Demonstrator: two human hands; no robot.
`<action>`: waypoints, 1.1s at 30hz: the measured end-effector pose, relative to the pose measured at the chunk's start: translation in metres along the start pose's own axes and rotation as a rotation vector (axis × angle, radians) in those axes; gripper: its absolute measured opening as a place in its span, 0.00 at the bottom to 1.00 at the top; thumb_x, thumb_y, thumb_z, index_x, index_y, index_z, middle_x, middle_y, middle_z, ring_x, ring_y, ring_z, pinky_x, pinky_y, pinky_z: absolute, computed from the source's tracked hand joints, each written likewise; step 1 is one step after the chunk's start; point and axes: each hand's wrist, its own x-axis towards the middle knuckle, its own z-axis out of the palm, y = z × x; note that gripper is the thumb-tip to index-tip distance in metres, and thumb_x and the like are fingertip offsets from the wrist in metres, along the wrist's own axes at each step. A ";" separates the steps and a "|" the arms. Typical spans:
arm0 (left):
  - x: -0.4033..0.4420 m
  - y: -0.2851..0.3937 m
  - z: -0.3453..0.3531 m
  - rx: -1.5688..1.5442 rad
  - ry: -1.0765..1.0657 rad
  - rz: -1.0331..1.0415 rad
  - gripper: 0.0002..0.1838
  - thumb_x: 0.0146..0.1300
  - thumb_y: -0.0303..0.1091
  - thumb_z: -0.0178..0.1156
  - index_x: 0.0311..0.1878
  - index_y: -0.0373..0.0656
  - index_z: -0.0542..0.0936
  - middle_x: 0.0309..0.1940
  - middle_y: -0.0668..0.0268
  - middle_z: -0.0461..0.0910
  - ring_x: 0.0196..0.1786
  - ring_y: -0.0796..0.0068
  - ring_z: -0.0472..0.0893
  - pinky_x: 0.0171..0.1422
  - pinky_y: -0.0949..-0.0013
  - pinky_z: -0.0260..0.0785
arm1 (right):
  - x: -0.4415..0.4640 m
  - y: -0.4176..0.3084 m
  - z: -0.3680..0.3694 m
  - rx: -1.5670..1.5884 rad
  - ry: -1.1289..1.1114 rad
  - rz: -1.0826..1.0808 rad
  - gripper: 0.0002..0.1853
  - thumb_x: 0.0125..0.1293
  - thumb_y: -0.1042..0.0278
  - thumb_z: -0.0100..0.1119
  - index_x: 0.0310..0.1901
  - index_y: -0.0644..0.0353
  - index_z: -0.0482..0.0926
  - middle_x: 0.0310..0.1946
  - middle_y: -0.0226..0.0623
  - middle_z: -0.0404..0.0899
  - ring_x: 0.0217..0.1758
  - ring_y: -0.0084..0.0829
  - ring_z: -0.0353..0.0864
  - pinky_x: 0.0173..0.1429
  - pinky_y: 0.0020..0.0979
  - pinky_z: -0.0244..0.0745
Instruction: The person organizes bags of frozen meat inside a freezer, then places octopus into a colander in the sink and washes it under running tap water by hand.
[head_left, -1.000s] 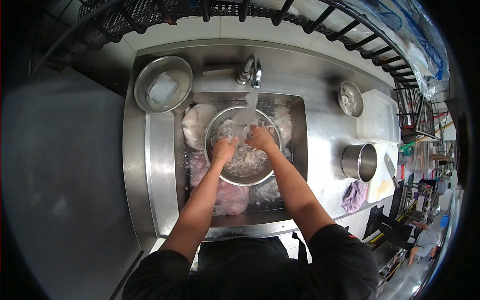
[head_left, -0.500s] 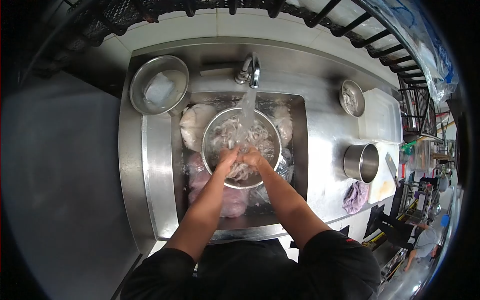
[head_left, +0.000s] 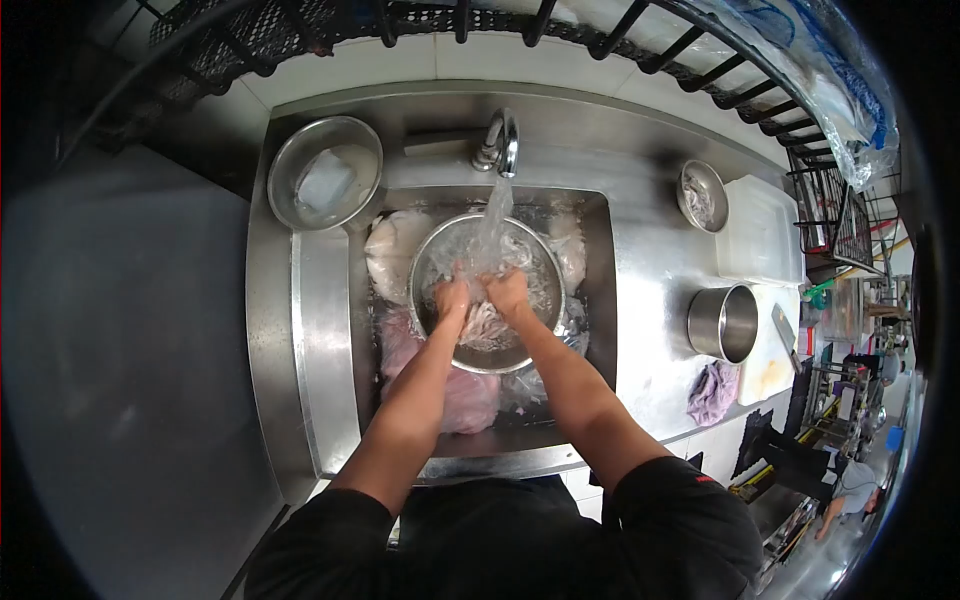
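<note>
A round steel bowl (head_left: 489, 366) sits in the sink, full of water and pale, whitish strips (head_left: 484, 327) that look like raw seafood. My left hand (head_left: 452, 300) reaches into the left side of this bowl, its fingers lost in splashing water among the strips. On the right side, my right hand (head_left: 508, 290) is also plunged in up to the knuckles, with its fingertips hidden. A gap separates the two hands. Water pours into the bowl from the running faucet (head_left: 508, 145) above it.
Bagged pink food (head_left: 455, 402) and a pale bagged lump (head_left: 395, 255) lie in the sink (head_left: 600, 350) around the bowl. A steel basin (head_left: 325, 172) stands at left. At right are a small bowl (head_left: 702, 197), pot (head_left: 722, 324), purple cloth (head_left: 713, 393) and knife (head_left: 785, 335) on a cutting board.
My hands were close together near the bowl's middle; now they are farther apart and pushed slightly deeper toward the faucet side. The water splashes more, and the strips have shifted.
</note>
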 end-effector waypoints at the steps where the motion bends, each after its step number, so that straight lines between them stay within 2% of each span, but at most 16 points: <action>1: -0.013 0.019 -0.011 -0.163 -0.044 -0.076 0.35 0.66 0.58 0.53 0.52 0.26 0.76 0.53 0.46 0.77 0.56 0.51 0.76 0.61 0.58 0.64 | 0.008 0.009 -0.002 -0.008 0.014 0.009 0.18 0.55 0.66 0.65 0.42 0.73 0.80 0.36 0.43 0.83 0.36 0.30 0.80 0.42 0.30 0.74; 5: 0.004 0.022 -0.028 -0.331 -0.273 -0.289 0.41 0.67 0.62 0.48 0.63 0.27 0.67 0.63 0.45 0.68 0.66 0.54 0.68 0.66 0.60 0.61 | 0.002 -0.025 -0.025 -0.176 0.159 0.215 0.22 0.55 0.60 0.66 0.43 0.72 0.80 0.34 0.42 0.83 0.35 0.30 0.80 0.42 0.30 0.74; 7: 0.010 0.011 -0.035 -0.200 -0.248 -0.181 0.41 0.67 0.61 0.48 0.60 0.24 0.69 0.59 0.44 0.72 0.64 0.54 0.70 0.65 0.62 0.62 | 0.001 -0.026 -0.037 -0.245 -0.052 0.082 0.23 0.54 0.56 0.66 0.44 0.69 0.81 0.33 0.41 0.83 0.35 0.32 0.81 0.42 0.31 0.74; 8: 0.009 0.008 -0.044 -0.130 -0.362 -0.140 0.39 0.67 0.60 0.49 0.65 0.30 0.65 0.64 0.46 0.67 0.67 0.55 0.66 0.66 0.57 0.61 | -0.005 -0.039 -0.051 -0.410 -0.254 0.077 0.25 0.51 0.56 0.68 0.48 0.64 0.80 0.43 0.47 0.83 0.44 0.39 0.82 0.48 0.36 0.74; 9: 0.006 0.009 -0.053 -0.060 -0.476 -0.097 0.39 0.67 0.59 0.50 0.70 0.36 0.61 0.68 0.48 0.61 0.70 0.56 0.61 0.67 0.53 0.60 | -0.011 -0.038 -0.050 -0.407 -0.260 0.079 0.25 0.51 0.56 0.68 0.48 0.64 0.80 0.43 0.47 0.83 0.44 0.39 0.82 0.48 0.36 0.74; 10: -0.003 0.014 -0.059 -0.029 -0.500 -0.059 0.36 0.67 0.58 0.50 0.71 0.46 0.60 0.70 0.52 0.58 0.71 0.52 0.59 0.62 0.39 0.62 | -0.019 -0.035 -0.050 -0.652 -0.290 -0.122 0.27 0.49 0.56 0.69 0.50 0.62 0.79 0.48 0.49 0.80 0.49 0.43 0.80 0.51 0.38 0.73; 11: -0.017 0.019 -0.060 -0.027 -0.500 -0.055 0.36 0.67 0.58 0.50 0.71 0.46 0.60 0.70 0.52 0.58 0.71 0.52 0.59 0.62 0.39 0.62 | -0.028 -0.032 -0.051 -0.896 -0.310 -0.329 0.30 0.47 0.56 0.71 0.53 0.60 0.78 0.53 0.51 0.77 0.54 0.47 0.78 0.54 0.40 0.72; 12: -0.034 0.024 -0.056 -0.121 -0.431 -0.152 0.34 0.67 0.56 0.51 0.71 0.49 0.59 0.71 0.55 0.56 0.71 0.51 0.59 0.58 0.35 0.63 | -0.037 -0.029 -0.043 -0.896 -0.385 -0.311 0.33 0.42 0.57 0.74 0.53 0.59 0.77 0.58 0.56 0.72 0.59 0.50 0.72 0.60 0.43 0.69; 15: -0.033 0.000 -0.040 -0.284 -0.441 -0.298 0.34 0.67 0.51 0.53 0.71 0.51 0.55 0.73 0.59 0.48 0.70 0.47 0.58 0.53 0.30 0.64 | -0.061 -0.005 -0.014 -1.060 -0.284 -0.524 0.30 0.43 0.62 0.72 0.51 0.60 0.78 0.52 0.54 0.77 0.55 0.49 0.76 0.58 0.41 0.71; 17: -0.046 -0.006 -0.031 -0.527 -0.385 -0.339 0.30 0.67 0.50 0.53 0.68 0.49 0.60 0.69 0.55 0.57 0.66 0.50 0.64 0.54 0.35 0.66 | -0.046 0.017 -0.009 -0.810 -0.343 -0.342 0.28 0.43 0.64 0.70 0.51 0.58 0.78 0.50 0.54 0.78 0.54 0.49 0.77 0.57 0.40 0.72; 18: -0.029 -0.029 -0.017 -0.480 -0.396 -0.341 0.25 0.69 0.46 0.50 0.63 0.42 0.68 0.59 0.50 0.70 0.61 0.54 0.71 0.58 0.48 0.67 | -0.041 0.024 -0.006 -0.558 -0.390 -0.152 0.27 0.43 0.66 0.68 0.50 0.57 0.79 0.47 0.53 0.79 0.54 0.50 0.78 0.57 0.40 0.72; 19: -0.028 -0.030 -0.014 -0.478 -0.392 -0.343 0.25 0.69 0.46 0.50 0.63 0.42 0.68 0.59 0.50 0.70 0.61 0.54 0.71 0.58 0.48 0.67 | -0.041 0.024 -0.002 -0.555 -0.394 -0.151 0.27 0.43 0.66 0.68 0.50 0.57 0.79 0.47 0.53 0.79 0.54 0.50 0.78 0.57 0.40 0.72; 21: -0.027 -0.023 -0.009 -0.056 -0.313 -0.071 0.23 0.68 0.47 0.49 0.56 0.38 0.75 0.55 0.48 0.75 0.57 0.49 0.75 0.59 0.53 0.66 | -0.038 0.023 0.004 -0.386 -0.438 -0.116 0.26 0.44 0.71 0.64 0.51 0.58 0.79 0.43 0.53 0.81 0.50 0.50 0.80 0.55 0.40 0.74; 24: -0.027 -0.013 -0.011 0.146 -0.226 0.098 0.26 0.67 0.51 0.47 0.49 0.36 0.78 0.49 0.44 0.77 0.54 0.45 0.76 0.58 0.52 0.67 | -0.038 0.019 -0.001 -0.425 -0.408 -0.379 0.22 0.48 0.71 0.61 0.48 0.60 0.79 0.39 0.53 0.81 0.47 0.53 0.80 0.53 0.43 0.75; 28: -0.021 0.007 -0.016 0.246 -0.172 0.163 0.30 0.65 0.57 0.47 0.41 0.34 0.82 0.42 0.40 0.79 0.50 0.42 0.78 0.55 0.52 0.68 | -0.037 0.009 -0.003 -0.709 -0.372 -0.363 0.17 0.52 0.68 0.57 0.45 0.60 0.79 0.38 0.54 0.81 0.46 0.55 0.79 0.51 0.47 0.75; 33: -0.022 0.033 -0.029 0.253 -0.257 0.278 0.33 0.59 0.62 0.55 0.43 0.36 0.82 0.39 0.44 0.81 0.46 0.45 0.80 0.52 0.55 0.70 | -0.018 -0.009 -0.007 -0.894 -0.389 -0.359 0.16 0.56 0.58 0.54 0.37 0.61 0.81 0.36 0.55 0.81 0.42 0.54 0.80 0.49 0.49 0.75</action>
